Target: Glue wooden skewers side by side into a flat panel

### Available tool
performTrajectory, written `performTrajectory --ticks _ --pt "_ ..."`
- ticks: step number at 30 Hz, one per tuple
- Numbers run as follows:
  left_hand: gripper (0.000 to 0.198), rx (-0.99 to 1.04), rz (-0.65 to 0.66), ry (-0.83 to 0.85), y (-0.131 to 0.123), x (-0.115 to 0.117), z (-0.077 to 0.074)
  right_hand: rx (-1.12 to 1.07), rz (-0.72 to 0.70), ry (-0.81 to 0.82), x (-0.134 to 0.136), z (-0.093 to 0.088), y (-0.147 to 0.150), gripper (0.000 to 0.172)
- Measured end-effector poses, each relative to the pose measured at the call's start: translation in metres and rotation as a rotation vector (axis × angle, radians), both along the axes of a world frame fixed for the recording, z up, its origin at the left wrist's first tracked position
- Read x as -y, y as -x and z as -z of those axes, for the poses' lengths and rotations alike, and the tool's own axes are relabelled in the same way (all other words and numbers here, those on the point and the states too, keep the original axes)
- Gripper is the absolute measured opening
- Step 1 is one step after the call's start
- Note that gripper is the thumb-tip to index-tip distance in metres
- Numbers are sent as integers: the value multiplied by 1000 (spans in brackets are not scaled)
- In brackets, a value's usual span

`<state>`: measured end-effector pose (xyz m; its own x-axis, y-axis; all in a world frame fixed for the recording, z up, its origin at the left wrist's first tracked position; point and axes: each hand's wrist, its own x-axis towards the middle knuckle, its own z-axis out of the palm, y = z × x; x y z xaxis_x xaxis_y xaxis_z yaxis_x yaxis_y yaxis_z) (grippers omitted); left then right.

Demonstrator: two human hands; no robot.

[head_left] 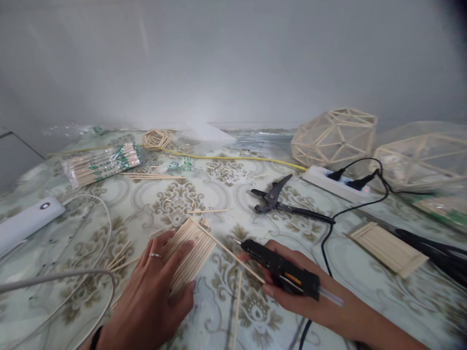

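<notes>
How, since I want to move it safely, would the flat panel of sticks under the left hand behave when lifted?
The panel is probably light, since its sticks are thin. It may flex or split along the seams where they lie side by side. Being flat, it is unlikely to roll.

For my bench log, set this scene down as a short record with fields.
Left hand: rests on stick panel
Right hand: holds glue gun, tip toward stick panel
Loose stick: runs from stick panel's edge to right hand; whether pinched, unclear
Tool: cutters, lying open beyond glue gun
Power: white strip, two black plugs in it
Back left: wrapped bundle, small stick frame
Back right: two large stick frames
Right side: pale panel, lying flat
</notes>
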<state>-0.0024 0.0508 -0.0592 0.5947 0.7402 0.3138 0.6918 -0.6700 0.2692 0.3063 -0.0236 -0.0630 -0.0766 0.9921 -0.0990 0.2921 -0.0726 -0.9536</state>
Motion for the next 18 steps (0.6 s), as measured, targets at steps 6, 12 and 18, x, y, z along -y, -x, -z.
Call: performTrajectory --ticks 6,12,18 --pt "57 11 -6 0 2 0 1 -27 32 56 3 2 -1 50" --pt "59 16 -8 -1 1 0 1 0 14 48 2 -2 -1 45" --pt "58 2 -10 10 1 0 0 -19 -37 24 -2 -9 0 40"
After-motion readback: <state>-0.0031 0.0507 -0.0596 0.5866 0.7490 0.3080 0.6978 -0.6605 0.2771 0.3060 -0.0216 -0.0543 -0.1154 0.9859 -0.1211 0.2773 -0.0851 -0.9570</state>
